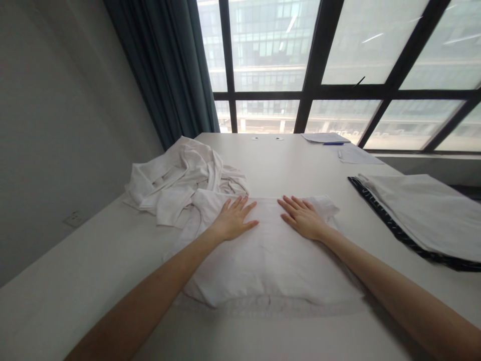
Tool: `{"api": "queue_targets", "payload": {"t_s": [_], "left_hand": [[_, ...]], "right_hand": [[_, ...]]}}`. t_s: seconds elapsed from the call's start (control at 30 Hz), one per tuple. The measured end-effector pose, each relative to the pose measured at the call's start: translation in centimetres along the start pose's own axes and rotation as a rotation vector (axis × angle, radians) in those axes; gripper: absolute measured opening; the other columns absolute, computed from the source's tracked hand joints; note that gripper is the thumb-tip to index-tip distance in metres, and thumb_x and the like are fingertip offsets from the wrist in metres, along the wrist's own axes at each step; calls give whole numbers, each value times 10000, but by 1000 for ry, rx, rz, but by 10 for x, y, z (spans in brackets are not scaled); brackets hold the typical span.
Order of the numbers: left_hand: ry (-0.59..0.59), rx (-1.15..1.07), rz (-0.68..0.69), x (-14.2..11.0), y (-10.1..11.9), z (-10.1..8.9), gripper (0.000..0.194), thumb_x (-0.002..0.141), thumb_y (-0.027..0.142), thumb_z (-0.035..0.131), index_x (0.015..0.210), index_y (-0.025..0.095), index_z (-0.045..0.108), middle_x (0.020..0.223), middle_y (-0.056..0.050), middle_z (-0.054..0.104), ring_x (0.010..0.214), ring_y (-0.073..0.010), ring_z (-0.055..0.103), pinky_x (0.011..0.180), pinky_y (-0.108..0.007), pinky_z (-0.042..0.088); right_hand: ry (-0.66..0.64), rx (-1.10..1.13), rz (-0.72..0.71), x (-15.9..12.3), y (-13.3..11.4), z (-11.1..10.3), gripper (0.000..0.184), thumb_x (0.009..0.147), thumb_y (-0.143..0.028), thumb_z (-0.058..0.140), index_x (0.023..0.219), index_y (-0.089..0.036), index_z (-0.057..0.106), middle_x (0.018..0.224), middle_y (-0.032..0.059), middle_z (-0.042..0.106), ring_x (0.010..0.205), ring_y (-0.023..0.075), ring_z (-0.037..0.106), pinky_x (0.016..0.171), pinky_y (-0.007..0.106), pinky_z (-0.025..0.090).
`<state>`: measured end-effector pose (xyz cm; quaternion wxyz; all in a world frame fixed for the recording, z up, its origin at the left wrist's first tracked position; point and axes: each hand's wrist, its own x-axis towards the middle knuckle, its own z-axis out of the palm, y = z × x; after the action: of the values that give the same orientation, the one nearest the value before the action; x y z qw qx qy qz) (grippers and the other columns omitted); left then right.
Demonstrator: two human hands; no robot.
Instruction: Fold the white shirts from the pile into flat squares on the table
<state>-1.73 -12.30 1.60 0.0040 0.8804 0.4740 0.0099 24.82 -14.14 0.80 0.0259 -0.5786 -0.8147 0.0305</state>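
A white cloth garment (268,271) lies spread on the white table in front of me, its near edge slightly uneven. My left hand (235,219) rests on its upper left part, palm down with the fingers apart. On the upper right part my right hand (300,215) lies flat, fingers stretched toward the far edge. Neither hand grips anything. Just beyond my left hand, a crumpled heap of white cloth (188,170) touches the garment's far left corner. The exact kind of garment cannot be made out.
On the right, folded white cloth (428,210) lies over a black patterned piece (398,230). Papers (325,137) and a blue pen (333,144) are at the table's (278,165) far right. A dark curtain (169,65) and a wall border the left; windows stand behind.
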Motion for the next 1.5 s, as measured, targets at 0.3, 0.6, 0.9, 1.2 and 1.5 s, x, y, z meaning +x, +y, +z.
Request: {"api": "queue_targets", "payload": {"t_s": [0.3,0.6,0.9,1.2,1.5], "left_hand": [[67,133,-210,-34,-54,1,609,980,530,345,1513,240,298,1574,-127,266,1448,-303,249,1130,-539,229],[115,208,-310,-41,-62,-1,626,968,494,374,1488,145,354,1542,-168,319,1423,-334,299,1134,-571,194],[97,23,159,-59,26,-19,572,1009,482,279,1449,135,393,1509,-137,398,1432,-237,299,1174,-488,158],[17,-27,222,-78,61,1,751,974,614,221,1498,79,277,1575,-204,204,1472,-317,147,1151,-548,167],[-39,-37,237,-76,59,-5,943,885,761,182,1513,58,218,1576,-231,157,1476,-337,100,1145,-573,132]], "right_hand": [[28,-65,215,-34,58,3,632,969,-546,196,1528,-261,270,1593,11,222,1456,248,215,1157,499,210],[104,-103,332,-40,67,4,610,957,-508,297,1469,-189,386,1549,123,338,1414,301,317,1118,537,268],[168,-5,-108,-51,-17,0,632,974,-528,304,1493,-169,344,1575,151,255,1454,281,216,1137,509,255],[113,-18,-206,-61,-37,3,600,994,-480,311,1492,-149,354,1556,146,302,1440,324,241,1130,538,263],[89,25,-409,-108,-45,5,657,988,-515,353,1529,-158,249,1564,154,256,1450,312,205,1127,564,274]]}}
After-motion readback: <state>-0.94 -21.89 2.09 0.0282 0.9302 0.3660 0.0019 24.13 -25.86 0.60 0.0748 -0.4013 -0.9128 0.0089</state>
